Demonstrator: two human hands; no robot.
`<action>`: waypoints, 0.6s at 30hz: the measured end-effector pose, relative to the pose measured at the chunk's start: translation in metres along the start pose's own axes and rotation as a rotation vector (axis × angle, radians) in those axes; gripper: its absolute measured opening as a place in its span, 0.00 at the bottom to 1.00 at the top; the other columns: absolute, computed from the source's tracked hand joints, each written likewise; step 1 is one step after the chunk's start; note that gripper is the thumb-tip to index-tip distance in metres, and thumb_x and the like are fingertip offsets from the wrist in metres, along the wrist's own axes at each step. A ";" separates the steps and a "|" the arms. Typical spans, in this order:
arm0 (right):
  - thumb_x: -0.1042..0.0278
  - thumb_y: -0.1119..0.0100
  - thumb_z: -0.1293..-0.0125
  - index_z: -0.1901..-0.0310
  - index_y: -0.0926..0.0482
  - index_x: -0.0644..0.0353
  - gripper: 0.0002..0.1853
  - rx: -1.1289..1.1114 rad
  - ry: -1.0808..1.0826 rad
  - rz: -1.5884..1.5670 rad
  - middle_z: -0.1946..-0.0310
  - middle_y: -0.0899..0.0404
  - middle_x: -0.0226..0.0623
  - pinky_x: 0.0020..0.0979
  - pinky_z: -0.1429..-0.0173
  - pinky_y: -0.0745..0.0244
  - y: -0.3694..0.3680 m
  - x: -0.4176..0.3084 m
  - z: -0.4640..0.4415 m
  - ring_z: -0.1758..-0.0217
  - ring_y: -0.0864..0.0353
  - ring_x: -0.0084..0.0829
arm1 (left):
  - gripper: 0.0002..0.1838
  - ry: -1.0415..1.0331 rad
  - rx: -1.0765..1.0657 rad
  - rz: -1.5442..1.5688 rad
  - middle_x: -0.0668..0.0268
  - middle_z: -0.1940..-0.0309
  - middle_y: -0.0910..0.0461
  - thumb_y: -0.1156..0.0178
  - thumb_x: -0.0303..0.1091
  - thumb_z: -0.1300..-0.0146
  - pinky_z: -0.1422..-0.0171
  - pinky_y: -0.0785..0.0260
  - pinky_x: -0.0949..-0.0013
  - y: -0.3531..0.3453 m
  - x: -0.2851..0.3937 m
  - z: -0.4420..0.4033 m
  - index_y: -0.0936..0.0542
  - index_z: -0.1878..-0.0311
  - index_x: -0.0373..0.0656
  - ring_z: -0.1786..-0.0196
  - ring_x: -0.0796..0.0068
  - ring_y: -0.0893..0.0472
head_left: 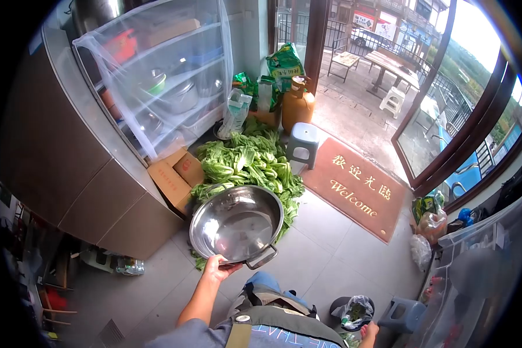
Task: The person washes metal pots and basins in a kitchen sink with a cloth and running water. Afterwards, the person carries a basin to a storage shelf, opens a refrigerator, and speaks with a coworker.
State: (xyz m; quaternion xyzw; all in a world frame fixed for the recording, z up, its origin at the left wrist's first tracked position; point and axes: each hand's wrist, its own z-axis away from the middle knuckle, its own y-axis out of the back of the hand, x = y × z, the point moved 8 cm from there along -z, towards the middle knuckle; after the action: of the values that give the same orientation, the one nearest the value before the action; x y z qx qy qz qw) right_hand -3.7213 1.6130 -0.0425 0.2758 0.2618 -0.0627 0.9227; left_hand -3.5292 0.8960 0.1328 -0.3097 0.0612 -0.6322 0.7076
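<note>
– Where is the metal basin (pixel 238 223) held, and by what?

– At its near rim, by the left hand (pixel 217 268). The fingers are clamped on the metal, just to the left of the loop handle (pixel 264 257), which is not gripped.

– And the right hand (pixel 370 330)?

– It is seen well apart from the basin, to its lower right, beside the lined bin (pixel 336 305) and near a low stool (pixel 401 315). Its fingers seem curled, but whether anything is pinched by them cannot be told.

– What is set around the basin?

– The leafy greens (pixel 243 159) are heaped beyond it and spread past its sides on the floor (pixel 325 249). A cardboard box (pixel 171 180) is placed to its upper left. Whether the basin is borne by the greens or held above them cannot be made out.

– What could go wrong from here?

– If its weight is borne by that hand alone, the basin could be tipped, its wide bowl being levered against one wrist. Leaves could be bruised if it were pressed down on the heap. Footing could be lost if a stray leaf beside it were trodden on.
</note>
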 end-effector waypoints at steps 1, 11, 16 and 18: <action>0.56 0.55 0.39 0.65 0.33 0.62 0.15 -0.098 0.127 0.095 0.81 0.31 0.33 0.23 0.84 0.36 -0.044 -0.070 -0.012 0.83 0.31 0.26 | 0.16 -0.006 0.028 0.022 0.38 0.61 0.30 0.58 0.23 0.58 0.49 0.34 0.41 -0.014 -0.003 -0.002 0.32 0.64 0.23 0.56 0.40 0.28; 0.61 0.48 0.41 0.60 0.28 0.62 0.13 -0.657 1.038 0.546 0.74 0.25 0.31 0.22 0.73 0.32 -0.400 -0.442 0.210 0.73 0.27 0.21 | 0.13 -0.162 0.143 0.238 0.39 0.62 0.31 0.56 0.23 0.56 0.56 0.29 0.42 -0.118 0.013 -0.102 0.34 0.65 0.26 0.59 0.40 0.27; 0.61 0.48 0.41 0.61 0.29 0.64 0.14 -0.719 0.597 0.726 0.73 0.25 0.36 0.24 0.74 0.30 -0.415 -0.417 0.109 0.76 0.26 0.24 | 0.12 -0.275 0.138 0.381 0.37 0.65 0.30 0.58 0.23 0.56 0.55 0.27 0.48 -0.161 0.023 -0.123 0.34 0.69 0.21 0.60 0.40 0.27; 0.61 0.50 0.40 0.61 0.31 0.64 0.14 -0.681 0.323 0.628 0.74 0.25 0.38 0.25 0.76 0.30 -0.400 -0.423 0.067 0.77 0.26 0.26 | 0.13 -0.337 0.141 0.418 0.36 0.65 0.31 0.57 0.23 0.55 0.55 0.27 0.49 -0.182 0.023 -0.110 0.34 0.69 0.19 0.61 0.39 0.27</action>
State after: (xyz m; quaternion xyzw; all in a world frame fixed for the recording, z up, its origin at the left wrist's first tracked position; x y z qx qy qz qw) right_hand -4.1567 1.2287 0.0340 0.0303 0.3114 0.3515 0.8824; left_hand -3.7327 0.8330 0.1458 -0.3410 -0.0389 -0.4150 0.8426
